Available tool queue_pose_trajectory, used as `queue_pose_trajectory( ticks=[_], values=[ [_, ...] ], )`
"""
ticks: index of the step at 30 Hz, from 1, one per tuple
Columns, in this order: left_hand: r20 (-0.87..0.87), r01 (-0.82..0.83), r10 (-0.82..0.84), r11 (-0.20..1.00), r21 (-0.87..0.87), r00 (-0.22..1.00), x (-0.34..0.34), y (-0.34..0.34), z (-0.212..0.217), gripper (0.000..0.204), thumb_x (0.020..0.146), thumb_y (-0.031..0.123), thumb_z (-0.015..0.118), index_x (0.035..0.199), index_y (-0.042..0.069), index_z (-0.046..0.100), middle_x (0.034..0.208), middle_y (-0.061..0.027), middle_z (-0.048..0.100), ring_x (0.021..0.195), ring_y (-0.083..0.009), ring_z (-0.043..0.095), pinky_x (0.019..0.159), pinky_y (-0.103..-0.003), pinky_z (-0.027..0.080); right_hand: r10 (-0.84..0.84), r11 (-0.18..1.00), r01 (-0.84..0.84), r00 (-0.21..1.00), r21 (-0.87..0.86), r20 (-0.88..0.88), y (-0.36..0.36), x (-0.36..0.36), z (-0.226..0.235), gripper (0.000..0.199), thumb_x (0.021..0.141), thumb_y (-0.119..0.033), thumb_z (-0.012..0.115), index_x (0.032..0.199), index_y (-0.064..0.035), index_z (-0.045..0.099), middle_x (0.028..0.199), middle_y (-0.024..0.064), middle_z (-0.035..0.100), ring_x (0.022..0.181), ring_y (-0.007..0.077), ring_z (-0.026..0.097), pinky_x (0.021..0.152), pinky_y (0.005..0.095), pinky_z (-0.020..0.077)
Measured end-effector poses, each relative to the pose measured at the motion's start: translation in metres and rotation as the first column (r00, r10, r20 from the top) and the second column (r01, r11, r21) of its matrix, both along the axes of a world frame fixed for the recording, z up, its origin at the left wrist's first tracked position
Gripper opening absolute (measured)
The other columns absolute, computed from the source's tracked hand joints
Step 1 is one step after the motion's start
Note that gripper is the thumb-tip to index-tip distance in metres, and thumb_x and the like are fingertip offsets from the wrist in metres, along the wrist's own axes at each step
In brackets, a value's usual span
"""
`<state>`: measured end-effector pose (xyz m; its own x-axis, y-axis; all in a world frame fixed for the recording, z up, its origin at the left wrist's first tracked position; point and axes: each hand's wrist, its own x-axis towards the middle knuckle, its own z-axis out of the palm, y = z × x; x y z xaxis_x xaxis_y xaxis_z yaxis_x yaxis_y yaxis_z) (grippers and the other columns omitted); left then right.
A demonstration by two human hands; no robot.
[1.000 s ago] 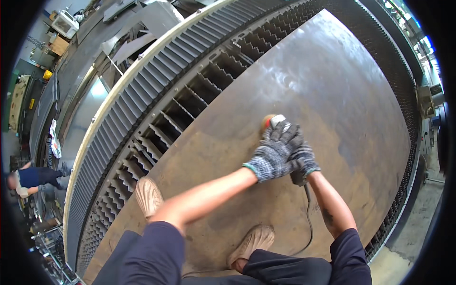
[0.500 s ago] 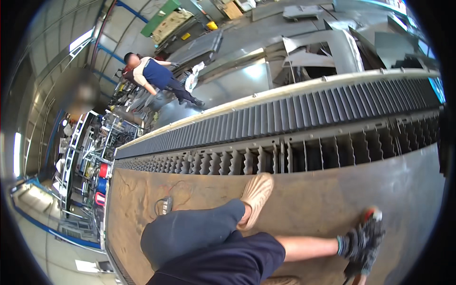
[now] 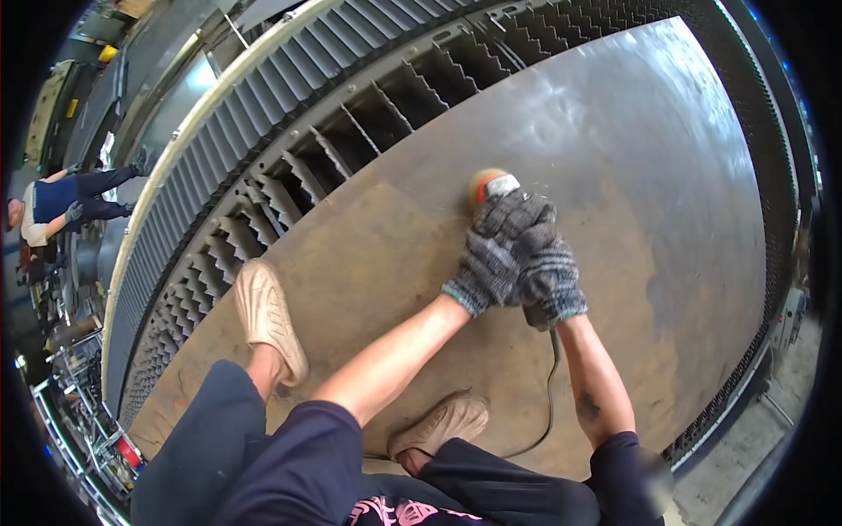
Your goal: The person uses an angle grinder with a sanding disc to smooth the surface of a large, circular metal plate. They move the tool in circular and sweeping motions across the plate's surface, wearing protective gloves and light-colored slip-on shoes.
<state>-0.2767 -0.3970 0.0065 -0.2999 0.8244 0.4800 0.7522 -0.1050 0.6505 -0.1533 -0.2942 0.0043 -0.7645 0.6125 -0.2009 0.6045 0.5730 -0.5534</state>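
Observation:
A corded angle grinder (image 3: 503, 185) rests against a large steel sheet (image 3: 614, 298), its round orange-red disc blurred at the front. My left hand (image 3: 485, 265), in a grey knitted glove, is closed around the grinder's front part. Just behind it, my right hand (image 3: 551, 273), gloved alike, grips the body toward the rear. The gloves hide most of the tool. From its back end a dark cord (image 3: 553, 386) curves down over the sheet toward my feet. Faint specks fly beside the disc.
My feet, in tan clogs (image 3: 267, 316), stand on the sheet. Along its left and far edge runs a bed of toothed metal slats (image 3: 351, 136) with deep gaps, then a ribbed dark cover (image 3: 210, 153). Beyond that, at far left, a person (image 3: 66, 202) stands among metal sheets.
My view has swung right and down onto the sheet. Both gloved hands are now together on the grinder in the middle; before, one gloved arm showed at the lower right.

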Motion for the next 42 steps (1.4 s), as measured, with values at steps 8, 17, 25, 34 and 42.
queue_pose_trajectory(
  ticks=[8, 17, 25, 34, 42],
  values=[
    [-0.043, 0.037, -0.034, 0.995, 0.088, 0.999, 0.052, -0.009, -0.012, 0.067, 0.082, 0.057, 0.066, 0.139, 0.022, 0.062, 0.148, -0.0074, 0.056, 0.141, -0.0336, 0.049, 0.122, -0.056, 0.031, 0.143, 0.932, -0.132, 0.990, 0.337, -0.008, -0.029, 0.076, -0.007, 0.068, 0.086, -0.030, 0.071, 0.145, -0.0039, 0.050, 0.126, 0.0203, 0.067, 0.113, 0.0380, 0.066, 0.095, 0.0438, 0.0541],
    [-0.058, -0.101, 0.103, 0.994, 0.033, 0.993, -0.013, -0.054, -0.007, 0.073, 0.076, 0.063, 0.071, 0.136, 0.023, 0.061, 0.148, -0.0076, 0.055, 0.141, -0.0315, 0.049, 0.122, -0.055, 0.031, 0.149, 0.978, -0.141, 0.988, 0.153, -0.044, -0.055, -0.027, 0.010, 0.077, 0.083, -0.026, 0.073, 0.149, 0.0008, 0.043, 0.123, 0.0216, 0.068, 0.105, 0.0376, 0.069, 0.091, 0.0429, 0.0563],
    [-0.009, 0.018, -0.018, 1.000, 0.005, 1.000, 0.044, -0.061, -0.015, 0.059, 0.086, 0.051, 0.064, 0.137, 0.024, 0.060, 0.150, -0.0080, 0.054, 0.143, -0.0324, 0.047, 0.121, -0.055, 0.034, 0.138, 0.986, -0.150, 0.979, 0.073, 0.148, -0.073, 0.035, 0.029, 0.073, 0.082, -0.024, 0.074, 0.147, -0.0038, 0.049, 0.132, 0.0243, 0.063, 0.121, 0.0384, 0.063, 0.101, 0.0456, 0.0523],
    [-0.030, -0.037, 0.038, 0.998, 0.041, 0.999, -0.001, -0.065, -0.007, 0.067, 0.080, 0.060, 0.071, 0.133, 0.021, 0.060, 0.147, -0.0113, 0.056, 0.138, -0.0342, 0.051, 0.119, -0.056, 0.034, 0.096, 0.987, -0.112, 0.985, 0.113, 0.145, -0.071, -0.006, 0.018, 0.085, 0.083, -0.028, 0.075, 0.155, -0.0040, 0.037, 0.126, 0.0201, 0.067, 0.110, 0.0337, 0.070, 0.095, 0.0416, 0.0554],
    [-0.060, -0.001, 0.002, 1.000, 0.024, 0.998, 0.029, -0.050, -0.008, 0.060, 0.083, 0.056, 0.066, 0.133, 0.023, 0.063, 0.147, -0.0078, 0.057, 0.138, -0.0316, 0.052, 0.119, -0.054, 0.036, -0.019, 1.000, 0.019, 0.999, -0.014, -0.029, -0.063, 0.036, 0.002, 0.066, 0.082, -0.028, 0.076, 0.141, -0.0069, 0.057, 0.133, 0.0189, 0.064, 0.121, 0.0372, 0.063, 0.104, 0.0426, 0.0506]
  ],
)
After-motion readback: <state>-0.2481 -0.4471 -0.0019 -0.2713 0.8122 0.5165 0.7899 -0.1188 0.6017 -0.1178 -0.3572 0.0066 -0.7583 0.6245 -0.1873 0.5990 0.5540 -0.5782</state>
